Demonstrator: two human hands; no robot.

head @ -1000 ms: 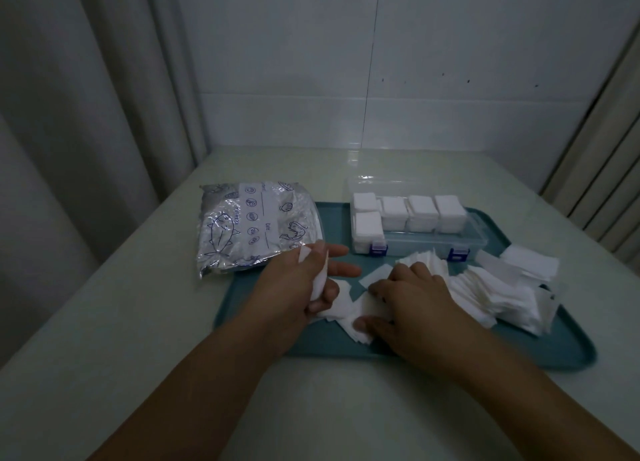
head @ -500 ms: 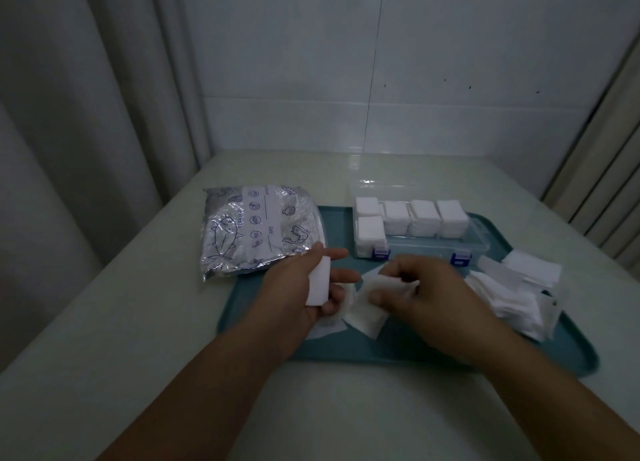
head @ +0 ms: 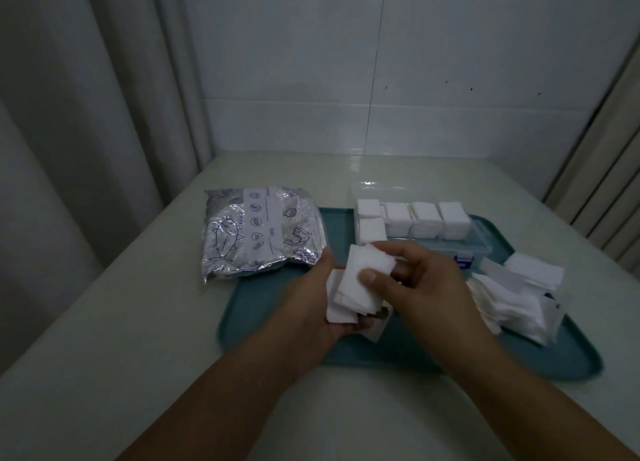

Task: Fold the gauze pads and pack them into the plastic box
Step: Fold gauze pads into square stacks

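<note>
both hands meet over the near-left part of the tray (head: 277,350), forearms angling in from the bottom edge. right hand (head: 426,287) is raised with its back to the camera, thumb pressed flat on top of a gauze pad (head: 363,277) and fingers curled behind it, so it pinches the pad between thumb and fingers. left hand (head: 311,301) sits just beside it, palm turned inward toward the right, fingers curled under a folded pad (head: 337,313) that it grips from below; thumb points up toward the foil bag (head: 259,232). the two pads overlap, the right-hand one lying over the top of the left-hand one. one more sheet lies on the tray just under the hands. box (head: 478,242) stands open at the far side of the tray, with white stacks (head: 412,218) filling its back row and one front-left compartment; the rest of the front row looks bare, hard to be sure through the clear wall. loose pile (head: 512,298) of unfolded pads spreads over the right end of the tray, well apart from the bag, which rests partly on the table (head: 104,322) and overlaps the tray's far-left corner.
</note>
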